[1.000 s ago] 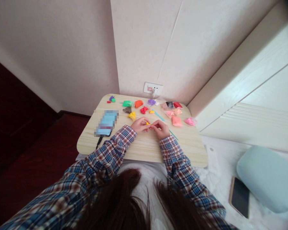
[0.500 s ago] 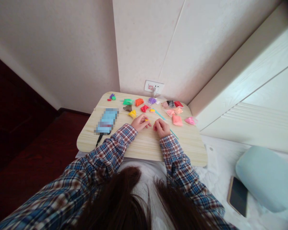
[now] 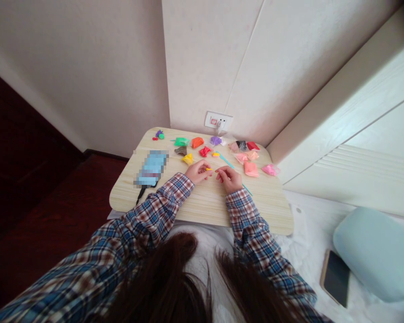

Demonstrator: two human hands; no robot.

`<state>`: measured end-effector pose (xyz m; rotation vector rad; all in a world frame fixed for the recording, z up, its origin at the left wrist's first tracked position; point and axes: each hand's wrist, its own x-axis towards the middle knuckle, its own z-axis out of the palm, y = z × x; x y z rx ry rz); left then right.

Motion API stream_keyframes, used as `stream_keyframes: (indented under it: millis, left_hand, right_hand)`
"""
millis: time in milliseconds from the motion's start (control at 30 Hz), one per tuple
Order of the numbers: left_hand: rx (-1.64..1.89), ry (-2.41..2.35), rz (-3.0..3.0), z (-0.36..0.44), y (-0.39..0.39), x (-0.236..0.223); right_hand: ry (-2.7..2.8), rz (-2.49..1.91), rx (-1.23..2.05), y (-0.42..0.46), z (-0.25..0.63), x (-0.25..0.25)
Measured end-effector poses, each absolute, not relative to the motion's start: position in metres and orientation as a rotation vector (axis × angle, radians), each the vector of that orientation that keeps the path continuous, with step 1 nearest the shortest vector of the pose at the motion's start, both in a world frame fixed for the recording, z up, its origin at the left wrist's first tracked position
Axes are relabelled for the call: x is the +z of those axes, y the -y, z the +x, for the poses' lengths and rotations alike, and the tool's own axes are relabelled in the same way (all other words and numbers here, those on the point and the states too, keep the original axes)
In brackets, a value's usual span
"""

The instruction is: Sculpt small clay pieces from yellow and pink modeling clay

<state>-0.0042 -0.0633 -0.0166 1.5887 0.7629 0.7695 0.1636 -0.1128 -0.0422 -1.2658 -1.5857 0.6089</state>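
Observation:
My left hand (image 3: 198, 172) pinches a small piece of yellow modelling clay (image 3: 208, 169) between thumb and fingers, above the middle of the wooden table (image 3: 202, 204). Close on its right, my right hand (image 3: 229, 178) has its fingers closed, with a speck of yellow at the tips; it looks like clay but is too small to be sure. Just beyond the hands lie a small yellow and pink clay piece (image 3: 216, 154) and a blue stick tool (image 3: 226, 159). A second thin blue stick (image 3: 247, 189) shows beside my right wrist.
Bags of coloured clay, among them a yellow one (image 3: 187, 159), a red one (image 3: 204, 151) and a salmon one (image 3: 251, 169), lie along the far side. A phone (image 3: 151, 168) with a cable is on the left. Small clay shapes (image 3: 160, 134) sit at the far left corner.
My right hand's fingers have turned more toward the left hand, and the fingertips are closer together. The whole view has shifted slightly.

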Motion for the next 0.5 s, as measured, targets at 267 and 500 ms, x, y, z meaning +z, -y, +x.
stream_keyframes:
  millis: [267,500]
  left_hand:
    - [0.783,-0.749,1.587,-0.006,0.063,-0.016]
    - [0.769,-0.761,1.586,-0.006,0.063,-0.016]
  right_hand:
    - [1.569,-1.289,0.620,0.108,0.168,-0.054]
    - [1.561,-1.304,0.591,0.108,0.170,-0.056]
